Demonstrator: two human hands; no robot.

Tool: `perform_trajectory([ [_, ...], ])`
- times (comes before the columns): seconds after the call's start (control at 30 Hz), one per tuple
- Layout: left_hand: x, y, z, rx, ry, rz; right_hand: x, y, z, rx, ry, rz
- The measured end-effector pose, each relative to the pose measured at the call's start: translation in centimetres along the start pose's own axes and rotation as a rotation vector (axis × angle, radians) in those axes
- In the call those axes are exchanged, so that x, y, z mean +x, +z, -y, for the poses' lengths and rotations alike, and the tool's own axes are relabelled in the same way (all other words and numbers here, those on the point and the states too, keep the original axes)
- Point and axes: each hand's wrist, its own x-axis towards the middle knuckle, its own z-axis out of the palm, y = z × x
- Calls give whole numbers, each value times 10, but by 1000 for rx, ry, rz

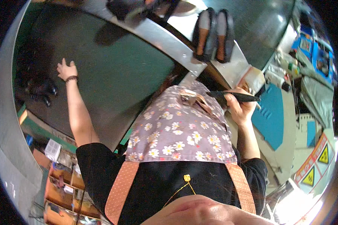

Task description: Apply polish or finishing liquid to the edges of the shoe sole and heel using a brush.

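Observation:
My left hand [67,71] reaches far out over the dark conveyor belt [120,63], its fingers spread and nothing in them. Dark shoes [41,88] lie beside it near the belt's left side, dim and hard to make out. Close to my apron, my right hand [242,108] is closed on a slim black piece [229,96], long and seen edge-on, perhaps a shoe or an insole. Just beyond that hand stands a whitish, yellow-stained container [252,78]. A pair of black flat shoes [211,35] with tan and grey insides rests on the metal ledge ahead.
More dark shoes [125,8] sit at the top edge. A metal rail [154,37] borders the belt. To the right are a white bottle [277,80], a blue crate [315,50] and a machine panel [268,116] with warning signs. Wooden shelves [60,191] stand lower left.

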Motion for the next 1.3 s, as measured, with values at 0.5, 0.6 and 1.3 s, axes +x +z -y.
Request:
perform_trajectory([
  [0.5, -230, 34, -330, -424, 589, 105, -59, 31, -70, 442, 331, -660],
  [0.6, -199, 44, -319, -313, 429, 235, -60, 41, -94, 547, 423, -881],
  [1.3, -131, 50, -159, -1639, -428, 1311, -13, 80, -233, -27, 589, -748],
])
